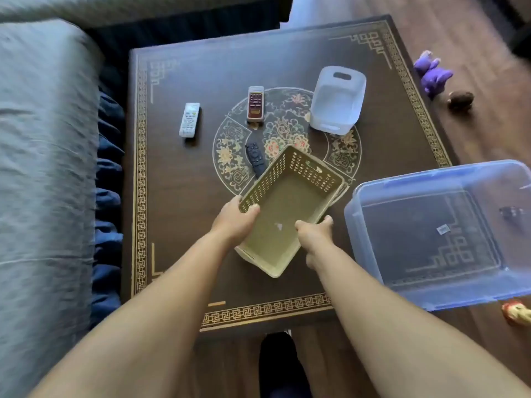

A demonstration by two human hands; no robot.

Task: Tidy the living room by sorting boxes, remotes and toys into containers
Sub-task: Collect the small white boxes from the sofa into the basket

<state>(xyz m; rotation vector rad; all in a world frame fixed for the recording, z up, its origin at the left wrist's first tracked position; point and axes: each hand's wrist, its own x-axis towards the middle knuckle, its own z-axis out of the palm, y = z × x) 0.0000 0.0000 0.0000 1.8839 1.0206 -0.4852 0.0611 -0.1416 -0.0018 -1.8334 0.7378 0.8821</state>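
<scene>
A dark, gold-bordered coffee table is seen bearing a white remote, a red-faced remote, a black remote, a small translucent bin and a large clear tub. A purple plush toy is seen on the wooden floor.

1. The left hand and right hand grip the long sides of a beige perforated basket, tilted over the dark patterned table;
2. Three remotes lie beyond it: white, red-faced, black touching the basket's far corner;
3. A small translucent bin stands at the back; a large clear tub overhangs the table's right edge;
4. A purple plush toy lies on the floor.
</scene>
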